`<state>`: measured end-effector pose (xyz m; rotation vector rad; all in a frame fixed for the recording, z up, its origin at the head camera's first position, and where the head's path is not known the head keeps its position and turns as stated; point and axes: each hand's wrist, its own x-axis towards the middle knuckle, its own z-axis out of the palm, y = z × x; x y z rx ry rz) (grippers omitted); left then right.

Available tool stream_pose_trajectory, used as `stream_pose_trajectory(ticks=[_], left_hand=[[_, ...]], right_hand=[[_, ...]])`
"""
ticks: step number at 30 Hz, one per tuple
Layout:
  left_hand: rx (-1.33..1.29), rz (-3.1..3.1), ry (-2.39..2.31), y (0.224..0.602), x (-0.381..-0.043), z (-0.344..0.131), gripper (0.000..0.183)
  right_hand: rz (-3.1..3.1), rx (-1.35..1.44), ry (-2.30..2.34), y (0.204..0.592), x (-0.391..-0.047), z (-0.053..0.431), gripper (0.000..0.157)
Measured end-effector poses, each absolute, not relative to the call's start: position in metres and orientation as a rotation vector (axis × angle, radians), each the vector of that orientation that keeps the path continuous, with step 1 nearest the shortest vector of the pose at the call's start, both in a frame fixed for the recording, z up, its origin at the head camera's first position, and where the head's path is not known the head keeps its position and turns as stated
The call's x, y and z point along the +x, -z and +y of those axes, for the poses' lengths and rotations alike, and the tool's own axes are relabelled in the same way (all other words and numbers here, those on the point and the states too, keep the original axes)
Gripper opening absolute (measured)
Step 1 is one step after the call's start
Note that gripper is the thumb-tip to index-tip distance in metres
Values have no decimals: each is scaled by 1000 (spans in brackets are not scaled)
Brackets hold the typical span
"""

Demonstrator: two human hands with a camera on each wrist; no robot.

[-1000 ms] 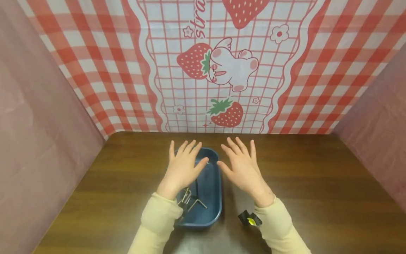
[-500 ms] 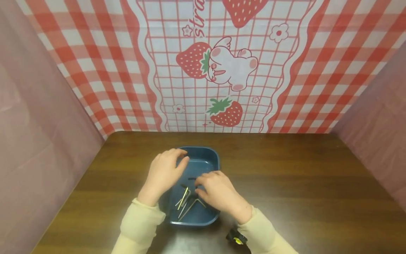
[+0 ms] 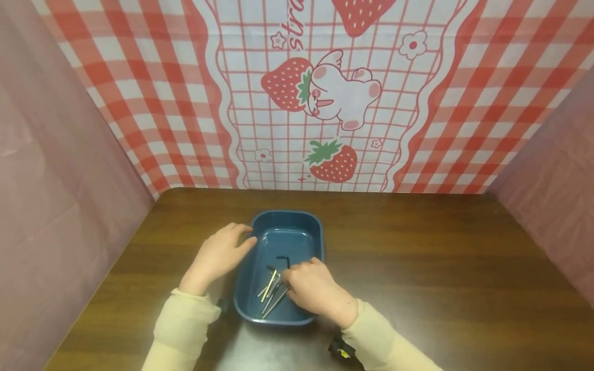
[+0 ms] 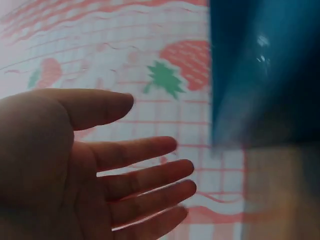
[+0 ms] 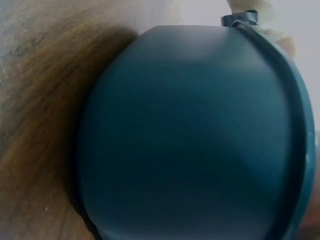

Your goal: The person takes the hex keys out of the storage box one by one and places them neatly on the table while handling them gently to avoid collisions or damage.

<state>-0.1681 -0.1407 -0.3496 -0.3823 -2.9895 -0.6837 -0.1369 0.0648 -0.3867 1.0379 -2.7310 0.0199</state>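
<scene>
Several metallic hex keys [image 3: 268, 286] are heaped in the near half of a blue tray [image 3: 297, 242]. Over their right side the right hand [image 3: 317, 288] is held, fingers bent downward; whether a key is pinched cannot be told, the fingertips being hidden. At the tray's left side, the left hand [image 3: 220, 255] is held with fingers spread, nothing gripped. Just beyond the right fingers, a black hex key [image 3: 285, 257] is seen. Apparently a key is being picked out; a pinch on one shaft, kept free of the others, would be called for.
</scene>
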Motion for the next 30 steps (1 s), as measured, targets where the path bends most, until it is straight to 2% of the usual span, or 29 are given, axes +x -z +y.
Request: stream_pose_trajectory(ticks=[5, 18, 30], left_hand=[[-345, -3045, 797, 364, -169, -145, 51], [-289, -3103, 1065, 387, -173, -145, 65], [-375, -3149, 928, 395, -173, -141, 48]], right_hand=[[-2798, 947, -44, 394, -137, 66, 17], [-2720, 899, 8, 400, -135, 60, 18], [-2673, 905, 48, 404, -138, 60, 13]])
